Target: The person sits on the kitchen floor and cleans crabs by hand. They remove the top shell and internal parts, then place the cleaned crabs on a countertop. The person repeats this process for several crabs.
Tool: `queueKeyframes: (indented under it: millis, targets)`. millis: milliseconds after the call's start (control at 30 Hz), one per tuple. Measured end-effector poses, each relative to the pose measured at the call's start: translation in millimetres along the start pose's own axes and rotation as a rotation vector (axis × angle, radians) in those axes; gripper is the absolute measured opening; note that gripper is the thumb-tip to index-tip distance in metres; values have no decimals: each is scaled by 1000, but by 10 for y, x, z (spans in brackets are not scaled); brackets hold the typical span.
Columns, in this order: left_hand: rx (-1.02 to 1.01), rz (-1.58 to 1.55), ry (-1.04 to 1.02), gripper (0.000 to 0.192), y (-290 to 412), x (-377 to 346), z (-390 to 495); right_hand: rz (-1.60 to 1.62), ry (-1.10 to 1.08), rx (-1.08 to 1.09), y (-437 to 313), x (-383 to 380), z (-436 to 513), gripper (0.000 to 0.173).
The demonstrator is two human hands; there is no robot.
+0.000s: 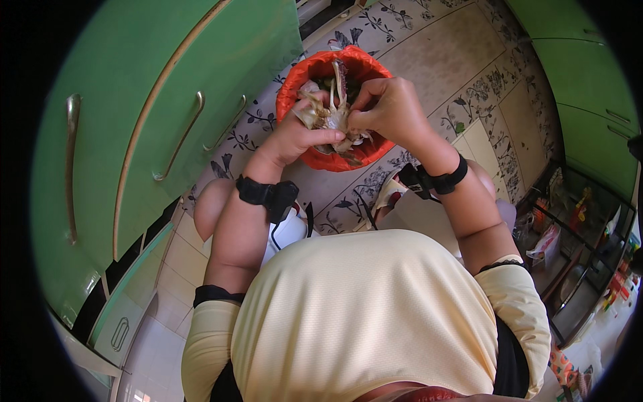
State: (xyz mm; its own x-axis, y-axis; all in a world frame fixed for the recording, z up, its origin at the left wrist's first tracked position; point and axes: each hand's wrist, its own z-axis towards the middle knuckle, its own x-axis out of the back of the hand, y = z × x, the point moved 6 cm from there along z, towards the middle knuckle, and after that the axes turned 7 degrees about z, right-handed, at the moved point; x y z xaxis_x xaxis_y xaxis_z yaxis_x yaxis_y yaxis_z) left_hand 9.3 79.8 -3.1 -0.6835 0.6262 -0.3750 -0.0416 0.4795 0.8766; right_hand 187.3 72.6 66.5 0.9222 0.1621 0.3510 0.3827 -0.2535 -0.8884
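Observation:
A bunch of pale, papery plant matter [335, 118], resembling garlic with dry stalks, is held over a bin lined with a red plastic bag [301, 163]. My left hand [304, 131] grips it from the left, with the thumb across its near side. From the right, my right hand [392, 108] pinches its edge between thumb and fingers. Stalks stick up from it towards the far rim, one with a dark purplish side. Greenish scraps [354, 85] show inside the bin behind the bunch. My hands and the bunch hide much of the bin's contents.
Green cabinet doors [216, 65] with metal handles stand close on the left. More green cabinets [593, 95] are on the right, above a dark rack [572, 261] with bags and packets. A small green scrap [459, 127] lies on the patterned tile floor [447, 50].

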Motion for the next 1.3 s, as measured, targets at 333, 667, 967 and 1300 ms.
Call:
queueKeyframes:
  millis: [333, 667, 967, 1300]
  targets:
    - [-101, -138, -48, 69, 168, 12, -73, 394, 20, -56, 295, 390, 125, 9]
    - [-44, 137, -37, 87, 273, 102, -94, -139, 113, 445, -46, 264, -33, 23]
    - [-85, 102, -64, 90, 219, 39, -34, -158, 9, 565, -272, 231, -83, 21]
    - [-140, 30, -112, 73, 295, -38, -55, -177, -60, 829, -386, 111, -186, 20]
